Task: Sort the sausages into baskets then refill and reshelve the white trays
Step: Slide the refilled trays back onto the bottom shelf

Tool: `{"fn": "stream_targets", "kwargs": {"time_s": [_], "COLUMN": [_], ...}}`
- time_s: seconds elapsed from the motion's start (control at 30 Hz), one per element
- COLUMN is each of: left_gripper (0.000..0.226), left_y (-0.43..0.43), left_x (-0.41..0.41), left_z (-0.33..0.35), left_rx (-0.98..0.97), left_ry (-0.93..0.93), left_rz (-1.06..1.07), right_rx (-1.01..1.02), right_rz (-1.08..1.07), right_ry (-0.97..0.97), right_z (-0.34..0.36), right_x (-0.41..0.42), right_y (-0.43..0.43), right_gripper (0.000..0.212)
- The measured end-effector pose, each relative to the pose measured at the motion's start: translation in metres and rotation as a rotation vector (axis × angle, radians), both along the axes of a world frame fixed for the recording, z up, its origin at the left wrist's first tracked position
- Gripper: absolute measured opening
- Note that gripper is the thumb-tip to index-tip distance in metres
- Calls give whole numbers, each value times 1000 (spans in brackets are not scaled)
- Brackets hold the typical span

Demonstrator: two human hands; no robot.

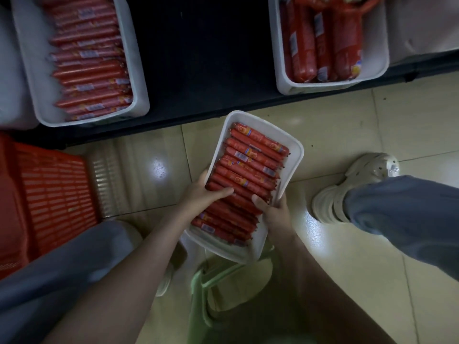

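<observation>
pale tiled floor (347,115) runs in front of a dark low shelf (203,58). a white tray (294,155), filled with a tight row of thin red sausages (248,167), is held in the air above the floor, tilted, with its far end toward the shelf. its left rim is gripped by the left hand (202,194), thumb laid over the sausages. its right rim is clasped by the right hand (273,212), thumb likewise on top. just below the tray a green basket (223,281) is seen; its contents are too blurred to read. a red basket (54,194) stands on the floor to the left, contents not told either. on the shelf a left tray (29,70) is packed with thin sausages and a right tray (381,53) with thick ones. judged: the refill of the held tray looks done and two trays look reshelved. this tray is not yet set on the shelf, and the dark gap between the shelved trays is the likely slot. whether sorting into baskets is finished cannot be told. a pale shoe (352,184) and a grey trouser leg (409,207) are seen at the right.
</observation>
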State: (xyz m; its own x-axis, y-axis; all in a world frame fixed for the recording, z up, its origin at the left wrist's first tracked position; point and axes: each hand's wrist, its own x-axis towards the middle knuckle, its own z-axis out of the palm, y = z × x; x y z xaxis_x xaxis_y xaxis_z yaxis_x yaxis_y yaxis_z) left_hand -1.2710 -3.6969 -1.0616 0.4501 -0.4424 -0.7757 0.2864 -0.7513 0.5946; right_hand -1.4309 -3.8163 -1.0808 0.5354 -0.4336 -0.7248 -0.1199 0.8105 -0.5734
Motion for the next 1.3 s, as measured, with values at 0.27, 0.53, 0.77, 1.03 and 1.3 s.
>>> {"fn": "stream_targets", "kwargs": {"time_s": [0.27,0.53,0.77,1.03,1.3], "left_gripper": [65,54,40,53,62], "left_y": [-2,6,-19,-51,-75], "left_x": [10,40,98,146,158], "left_z": [80,102,82,50,52], "left_rx": [-157,-326,-339,-289,40], "left_ry": [-52,-4,3,12,-587], "left_rz": [93,377,464,553,363], "right_rx": [-90,-321,-349,-424,-1071], "right_rz": [68,370,456,570,990], "right_ry": [-85,-83,-79,36,240], "right_z": [70,106,91,63,68], "right_x": [14,83,155,218,235], "right_y": [-13,-51,-80,-113,-134], "right_gripper": [72,65,54,57,127]}}
